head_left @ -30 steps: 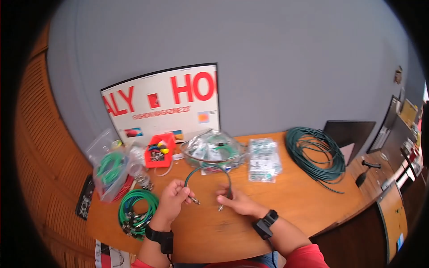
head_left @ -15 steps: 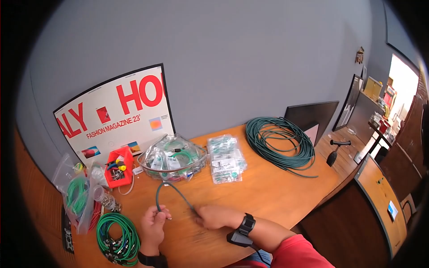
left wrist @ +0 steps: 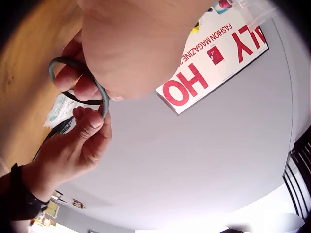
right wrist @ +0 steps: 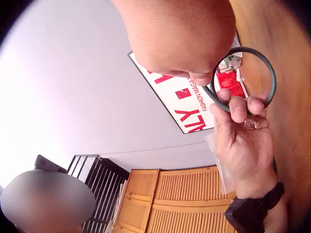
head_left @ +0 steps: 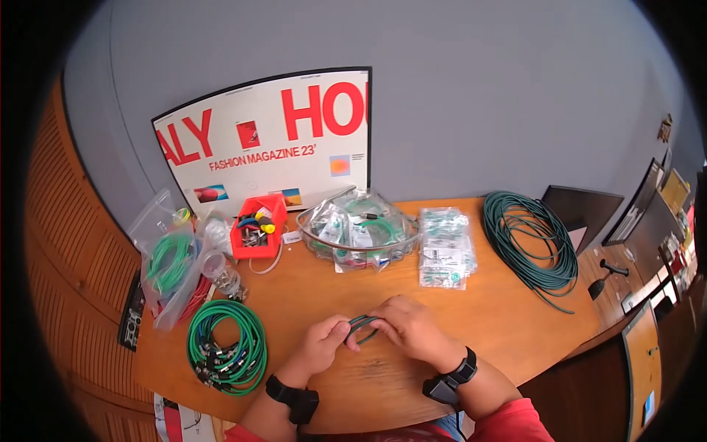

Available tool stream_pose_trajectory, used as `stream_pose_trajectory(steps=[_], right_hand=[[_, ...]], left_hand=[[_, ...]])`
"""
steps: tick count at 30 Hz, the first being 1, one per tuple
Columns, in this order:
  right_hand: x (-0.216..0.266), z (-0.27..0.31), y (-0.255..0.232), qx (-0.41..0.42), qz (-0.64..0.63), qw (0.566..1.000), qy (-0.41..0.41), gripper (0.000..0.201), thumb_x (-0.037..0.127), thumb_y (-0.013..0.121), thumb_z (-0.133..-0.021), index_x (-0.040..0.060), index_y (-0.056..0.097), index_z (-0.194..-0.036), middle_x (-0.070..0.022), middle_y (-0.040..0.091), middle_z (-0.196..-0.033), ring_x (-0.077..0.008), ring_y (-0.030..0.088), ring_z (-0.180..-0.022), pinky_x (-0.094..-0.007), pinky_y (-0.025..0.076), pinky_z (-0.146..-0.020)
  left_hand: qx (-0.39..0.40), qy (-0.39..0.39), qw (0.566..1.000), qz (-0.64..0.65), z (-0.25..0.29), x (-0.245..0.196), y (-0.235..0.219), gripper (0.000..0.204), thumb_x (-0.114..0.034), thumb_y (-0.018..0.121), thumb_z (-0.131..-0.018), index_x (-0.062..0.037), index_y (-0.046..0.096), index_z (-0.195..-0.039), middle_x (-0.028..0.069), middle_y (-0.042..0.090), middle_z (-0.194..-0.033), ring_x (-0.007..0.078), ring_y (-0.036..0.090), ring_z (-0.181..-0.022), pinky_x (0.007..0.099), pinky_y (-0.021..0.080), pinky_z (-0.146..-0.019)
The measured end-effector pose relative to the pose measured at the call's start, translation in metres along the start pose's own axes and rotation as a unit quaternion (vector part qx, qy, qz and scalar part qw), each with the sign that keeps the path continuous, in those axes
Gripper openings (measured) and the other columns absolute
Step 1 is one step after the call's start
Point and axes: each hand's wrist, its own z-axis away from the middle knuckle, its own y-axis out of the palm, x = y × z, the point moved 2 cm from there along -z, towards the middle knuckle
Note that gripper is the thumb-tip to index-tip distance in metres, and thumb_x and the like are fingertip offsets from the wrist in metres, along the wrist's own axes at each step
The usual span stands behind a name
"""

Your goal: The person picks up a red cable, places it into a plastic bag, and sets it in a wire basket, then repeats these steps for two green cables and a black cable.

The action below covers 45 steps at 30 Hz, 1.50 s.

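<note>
Both hands are close together over the front middle of the table, holding a short dark green cable (right wrist: 273, 80) bent into a small loop. My left hand (head_left: 322, 345) grips one side of the loop, its fingers curled over it. Metal connector ends (right wrist: 251, 122) show by the left fingers in the right wrist view. My right hand (head_left: 414, 329) pinches the other side of the loop between thumb and fingers, also seen in the left wrist view, where the cable (left wrist: 105, 104) runs up to the thumb tip.
Left of the hands lies a bundle of green cables (head_left: 254, 324) with connectors. Behind stand a red bin (head_left: 237, 241) of small parts, a clear bag (head_left: 361, 258) of cables and flat plastic packets (head_left: 445, 254). A large dark green cable coil (head_left: 567, 269) lies at right.
The hands were apart, with the cable arched between them. They have come together and the cable is now wound into a small loop. The head view swung right, then back.
</note>
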Motion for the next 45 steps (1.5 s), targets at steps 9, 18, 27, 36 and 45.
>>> stream_pose_trajectory(steps=[9, 18, 27, 36, 45], right_hand=[[-0.008, -0.003, -0.007, -0.047, 0.091, 0.995, -0.009, 0.014, 0.013, 0.076, -0.083, 0.0064, 0.073, -0.095, -0.0095, 0.062, -0.089, -0.0289, 0.061, -0.076, -0.0383, 0.050, -0.064], [-0.023, 0.009, 0.020, 0.065, -0.217, 0.943, 0.245, 0.019, 0.017, 0.063, -0.100, 0.0004, 0.070, -0.105, -0.0062, 0.068, -0.092, -0.0172, 0.066, -0.083, -0.0311, 0.052, -0.074], [-0.024, 0.012, 0.031, 0.112, -0.583, 0.722, 0.354, 0.026, 0.025, 0.053, -0.106, 0.0031, 0.064, -0.117, -0.0051, 0.070, -0.094, -0.0141, 0.068, -0.086, -0.0301, 0.057, -0.078], [-0.029, 0.016, 0.040, 0.110, -0.452, 0.807, 0.364, 0.031, 0.034, 0.055, -0.105, 0.0044, 0.060, -0.109, -0.0032, 0.066, -0.093, -0.0104, 0.065, -0.080, -0.0263, 0.056, -0.074], [-0.032, 0.013, 0.034, 0.147, -0.444, 0.794, 0.388, 0.034, 0.037, 0.053, -0.106, 0.0032, 0.059, -0.110, -0.0045, 0.066, -0.097, -0.0113, 0.066, -0.077, -0.0253, 0.058, -0.068]], left_hand=[[0.026, -0.076, 0.989, 0.122, -0.001, 0.002, 0.006, 0.043, -0.036, 0.045, -0.109, 0.0022, 0.062, -0.117, 0.0019, 0.060, -0.079, 0.0149, 0.064, -0.078, 0.0283, 0.050, -0.075], [0.013, -0.051, 0.988, 0.145, 0.000, -0.006, 0.008, 0.053, -0.043, 0.044, -0.107, 0.0060, 0.060, -0.120, -0.0025, 0.047, -0.072, 0.0119, 0.053, -0.071, 0.0277, 0.048, -0.072], [0.002, -0.028, 0.987, 0.156, -0.004, 0.002, -0.001, 0.054, -0.048, 0.045, -0.106, 0.0039, 0.060, -0.110, -0.0030, 0.045, -0.068, 0.0114, 0.050, -0.066, 0.0262, 0.044, -0.068], [-0.061, -0.003, 0.993, 0.099, -0.005, 0.004, 0.006, 0.041, -0.036, 0.045, -0.108, 0.0009, 0.062, -0.108, -0.0018, 0.049, -0.073, 0.0098, 0.050, -0.071, 0.0255, 0.045, -0.072], [0.046, -0.086, 0.935, 0.341, -0.001, 0.000, 0.008, 0.042, -0.026, 0.053, -0.102, 0.0046, 0.059, -0.130, 0.0075, 0.065, -0.092, 0.0188, 0.060, -0.089, 0.0347, 0.049, -0.087]])
